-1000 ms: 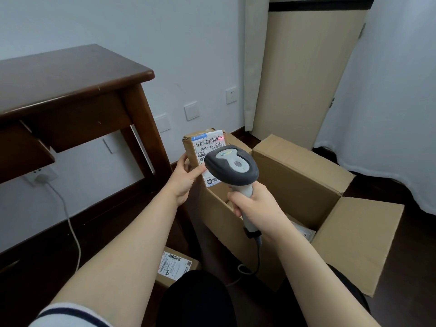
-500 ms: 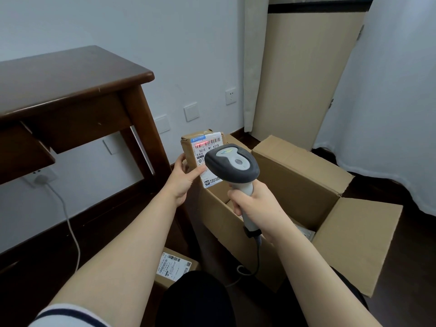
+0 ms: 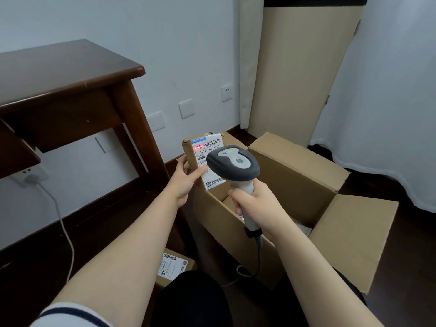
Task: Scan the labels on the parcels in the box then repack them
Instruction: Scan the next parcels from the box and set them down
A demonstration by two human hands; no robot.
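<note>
While the left hand grips a parcel above the box, the right hand clasps the scanner — mid-scan; next, slide the beam onto the barcode beyond the thumb

Two parcels in sight: raised parcel far left, floor parcel near left. One open box, one scanner. Two hands: left hand, right hand.

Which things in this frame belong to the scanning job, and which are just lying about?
Job: scanner in right hand; labelled parcel in left hand; open box; second parcel on the floor.
Lying about: wooden table; plug and cable; curtain; tan board.
</note>
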